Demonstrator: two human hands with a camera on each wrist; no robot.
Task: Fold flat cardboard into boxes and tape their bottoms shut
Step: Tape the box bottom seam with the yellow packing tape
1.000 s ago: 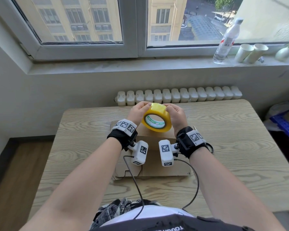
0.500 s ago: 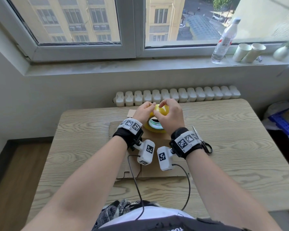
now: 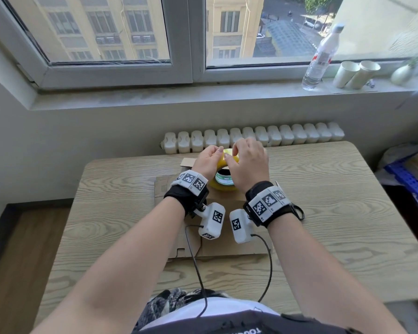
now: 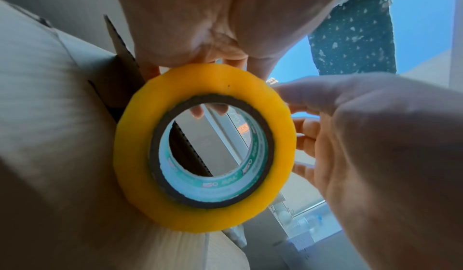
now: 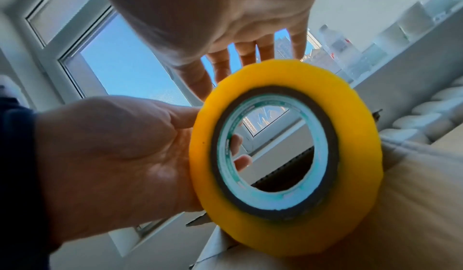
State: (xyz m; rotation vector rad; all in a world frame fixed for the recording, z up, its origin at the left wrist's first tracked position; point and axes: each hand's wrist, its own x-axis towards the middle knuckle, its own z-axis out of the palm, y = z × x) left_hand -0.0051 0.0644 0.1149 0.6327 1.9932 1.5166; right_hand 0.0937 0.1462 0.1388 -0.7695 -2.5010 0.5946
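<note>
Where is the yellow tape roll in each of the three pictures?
Head view: the yellow tape roll sits mid-frame between both hands, above the flat cardboard.
Left wrist view: the roll fills the centre, seen side-on as a ring.
Right wrist view: the roll sits right of centre.
Shared landmark: the green-printed core inside the roll.

tape rolls: 1 (image 3: 223,183), between the hands
cardboard boxes: 1 (image 3: 227,244)
paper cups: 2 (image 3: 346,74) (image 3: 364,74)
water bottles: 1 (image 3: 320,56)

Partial upside-down lettering, "TOUCH", is noted on the dark waistband (image 3: 251,330). Green print on the tape roll (image 4: 204,147) core is too blurred to be read. Square coded markers are carried on the wristbands (image 3: 191,180); no numbers are legible.
</note>
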